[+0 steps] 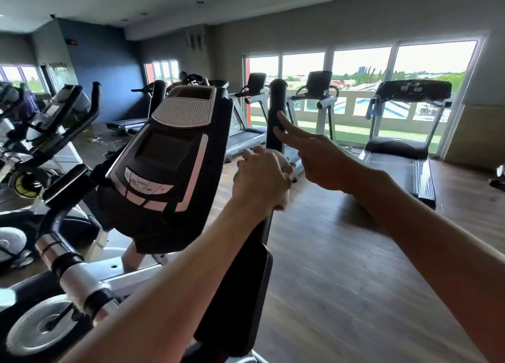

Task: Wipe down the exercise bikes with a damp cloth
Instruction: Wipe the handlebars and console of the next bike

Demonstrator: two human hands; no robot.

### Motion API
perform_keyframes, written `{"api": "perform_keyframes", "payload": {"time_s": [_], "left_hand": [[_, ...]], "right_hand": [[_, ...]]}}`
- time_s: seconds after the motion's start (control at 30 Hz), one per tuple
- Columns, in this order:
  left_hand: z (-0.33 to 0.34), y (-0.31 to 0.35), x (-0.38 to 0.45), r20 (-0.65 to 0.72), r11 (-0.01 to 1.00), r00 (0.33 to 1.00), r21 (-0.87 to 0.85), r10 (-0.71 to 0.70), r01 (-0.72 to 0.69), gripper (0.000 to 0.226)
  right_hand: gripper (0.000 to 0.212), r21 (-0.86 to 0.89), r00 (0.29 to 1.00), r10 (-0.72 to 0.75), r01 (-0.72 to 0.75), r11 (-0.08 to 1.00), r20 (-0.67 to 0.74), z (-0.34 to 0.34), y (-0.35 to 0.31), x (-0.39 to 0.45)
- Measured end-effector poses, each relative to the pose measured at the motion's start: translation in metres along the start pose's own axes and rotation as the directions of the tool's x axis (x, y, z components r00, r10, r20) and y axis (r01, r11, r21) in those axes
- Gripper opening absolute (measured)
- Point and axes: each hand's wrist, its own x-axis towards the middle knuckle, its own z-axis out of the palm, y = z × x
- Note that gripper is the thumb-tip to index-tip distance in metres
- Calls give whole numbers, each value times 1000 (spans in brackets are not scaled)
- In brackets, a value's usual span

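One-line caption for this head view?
Left hand wipes the bike's handlebar with a cloth; right hand touches the bar, fingers straight.

The near black-and-silver exercise bike (153,198) stood tilted in view, its glossy black console (166,154) with a dark screen, perforated silver panel and a curved row of pale buttons. Its black foam-covered upright handlebar (276,111) rose just right of the console. A pale bunched cloth (284,163) sat against that bar's lower stretch, mostly hidden.
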Motion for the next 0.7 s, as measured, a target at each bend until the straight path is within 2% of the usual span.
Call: {"api": "perform_keyframes", "payload": {"time_s": [0.2,0.3,0.43,0.5,0.6,0.7], "left_hand": [[2,-3,-18,-46,999,999,41,17,-15,76],[3,-13,-43,6,993,999,107,44,-45,81],[3,-15,-52,55,990,998,139,12,-20,87],[5,-9,-40,27,990,1000,138,-3,0,81],[8,2,-20,-103,994,995,106,-2,13,70],[5,10,-8,-133,983,983,155,123,-102,47]], "right_hand": [[91,42,998,52,-54,998,35,1,-9,-4],[86,32,999,53,-54,998,5,4,-15,-7],[81,27,999,30,-30,999,-28,7,-18,-11],[82,70,999,25,-23,997,-30,9,-16,-12],[78,88,998,54,-52,995,-25,3,-20,-14],[71,131,993,116,-114,985,-11,-8,-26,-14]]}}
